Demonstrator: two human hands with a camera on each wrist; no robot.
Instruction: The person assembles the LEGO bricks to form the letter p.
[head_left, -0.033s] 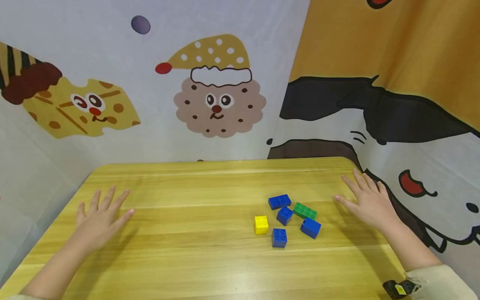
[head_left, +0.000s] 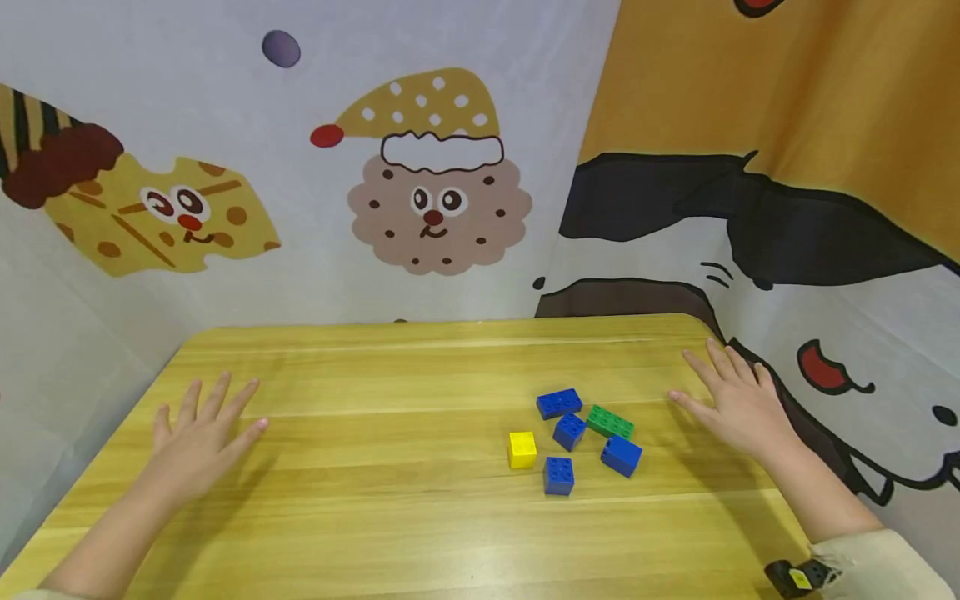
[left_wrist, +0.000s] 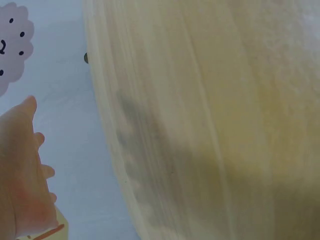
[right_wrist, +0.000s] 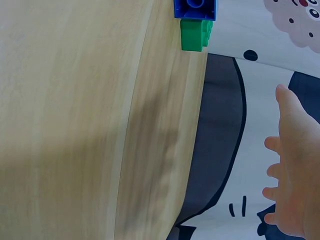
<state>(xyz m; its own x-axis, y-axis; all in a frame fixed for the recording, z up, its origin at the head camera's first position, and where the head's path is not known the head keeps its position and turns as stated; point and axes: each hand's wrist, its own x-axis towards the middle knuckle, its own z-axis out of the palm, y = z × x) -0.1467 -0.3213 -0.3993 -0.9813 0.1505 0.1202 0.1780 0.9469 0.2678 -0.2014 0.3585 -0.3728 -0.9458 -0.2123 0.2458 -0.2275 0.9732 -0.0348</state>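
My left hand point(head_left: 197, 448) hovers over the left side of the table with its fingers spread, holding nothing. On the other side my right hand point(head_left: 742, 408) is also spread and holds nothing, nearest to the bricks. A yellow brick point(head_left: 522, 450) lies at the left of the loose group. Close to it are a square blue brick point(head_left: 558, 476) in front and another blue brick point(head_left: 569, 432) behind. Farther back sits a longer blue brick point(head_left: 559, 404), beside a green brick point(head_left: 610, 422). One more blue brick point(head_left: 621, 456) lies tipped on its side, its hollow underside visible in the right wrist view.
The wooden table point(head_left: 375, 467) has rounded far corners. A cloth backdrop point(head_left: 300, 292) with cartoon figures hangs directly behind it and along the sides. A black strap device point(head_left: 799, 577) is at the right sleeve.
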